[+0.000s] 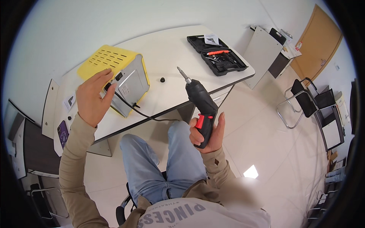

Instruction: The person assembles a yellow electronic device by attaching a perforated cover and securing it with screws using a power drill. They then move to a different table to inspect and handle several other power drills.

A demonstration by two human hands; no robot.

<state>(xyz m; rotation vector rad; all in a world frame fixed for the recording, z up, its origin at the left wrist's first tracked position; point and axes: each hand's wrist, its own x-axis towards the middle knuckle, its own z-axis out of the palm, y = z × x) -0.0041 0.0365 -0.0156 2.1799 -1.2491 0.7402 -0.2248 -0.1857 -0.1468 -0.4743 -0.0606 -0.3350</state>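
Note:
My right hand (216,138) is wrapped round the grip of a black cordless screwdriver (201,99) with red buttons. Its bit (181,73) points up and away, over the table's front edge. My left hand (92,98), fingers stretched out and thumb apart, is at the left side of a yellow-cased appliance (110,57) with slots in its casing. Whether the fingers touch the casing I cannot tell. The appliance's grey metal panel (133,83) faces me. A black cord (146,116) runs from beside my left thumb across the panel and off the table edge.
On the white table (163,45) are a small black knob (162,79), an open black tool case (222,60) with bits and a leaflet, and a purple phone (62,133). A black chair (302,98) stands at the right, near a wooden door (319,41).

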